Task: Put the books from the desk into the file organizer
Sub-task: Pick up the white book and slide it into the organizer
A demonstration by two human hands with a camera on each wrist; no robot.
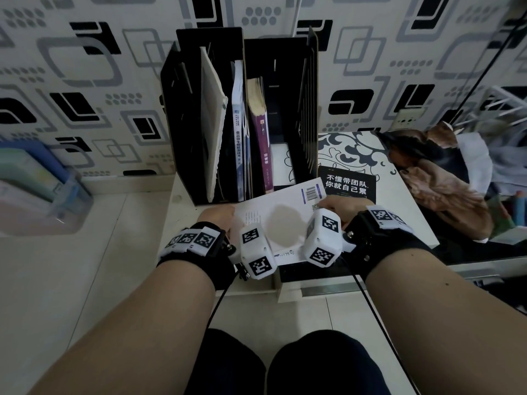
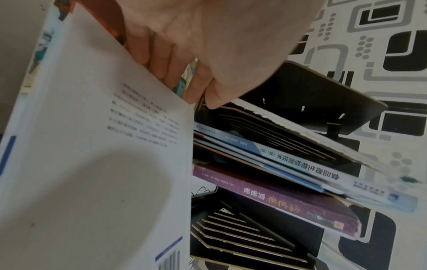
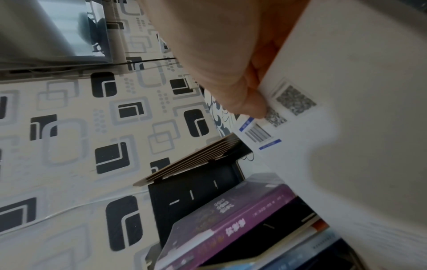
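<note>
**White book in both hands, slot dead ahead**

Nearest: white book (image 1: 288,212) held flat-ish, back cover up, barcode at far right corner. Left hand (image 1: 218,216) clamped on its left edge. In left wrist view fingers (image 2: 161,60) curled under the cover, thumb on top. Right hand (image 1: 340,206) pinching the right edge, thumb tip pressed just beside the QR mark in right wrist view. Neither hand free, both grasping the same book.

Key relation for next move: book's long axis running left-right btwn the two sets of fingers, i.e. across the slots, not along them. File organizer (image 1: 199,89) straight beyond the fingertips, book's far edge almost touching its front. Probably needs turning upright, spine down, before sliding fwd. Right hand nearer the open rightmost compartment; left hand in front of the filled ones.

Beyond the fingers, L to R in organizer: pale folder (image 1: 212,124) leaning, blue-white book (image 1: 238,132), purple book (image 1: 261,129), then vacant bay just past the right fingertips.

Further right of the right fingers: black book (image 1: 346,183) lying flat on the desk (image 1: 410,212), partly under the white one's corner. Judged still to be filed.

Risk: cover corner catching a divider if tilted late.
</note>
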